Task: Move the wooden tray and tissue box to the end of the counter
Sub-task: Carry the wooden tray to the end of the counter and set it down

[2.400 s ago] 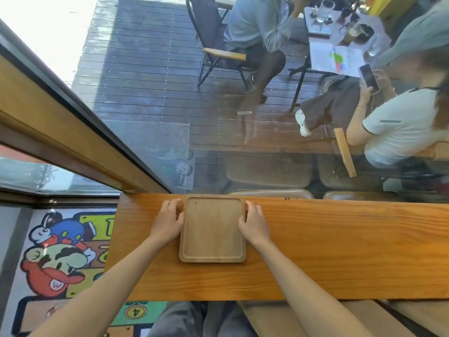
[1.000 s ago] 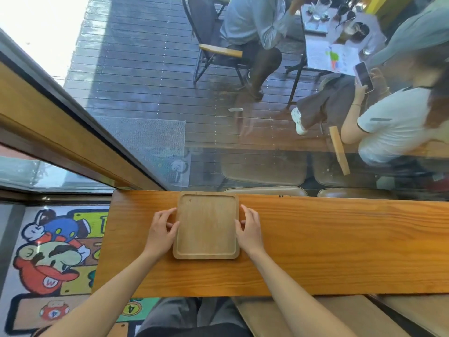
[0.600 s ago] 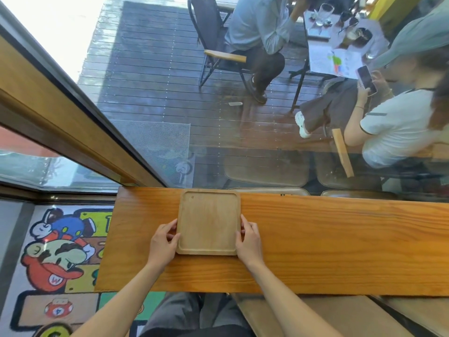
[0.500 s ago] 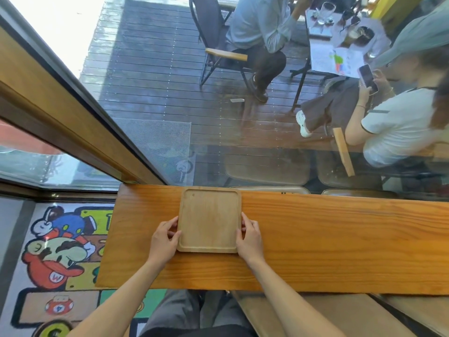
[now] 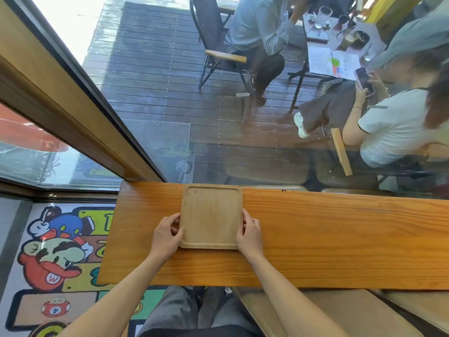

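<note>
A square, pale wooden tray (image 5: 211, 215) lies flat and empty on the orange-brown wooden counter (image 5: 328, 239), its far edge at the window. My left hand (image 5: 166, 235) holds the tray's near-left edge with fingers curled against the rim. My right hand (image 5: 249, 235) holds the near-right edge the same way. The counter's left end (image 5: 111, 234) is a short way left of the tray. No tissue box is in view.
A glass window (image 5: 218, 117) runs along the counter's far edge, with a slanted wooden frame (image 5: 73, 113) at left. People sit at a table outside. A cartoon floor mat (image 5: 56, 251) lies below the counter's left end. Stool seats (image 5: 340, 312) sit below right.
The tray has slid away from me to the counter's far edge by the window. Both hands have shifted back along its sides to the near corners.
</note>
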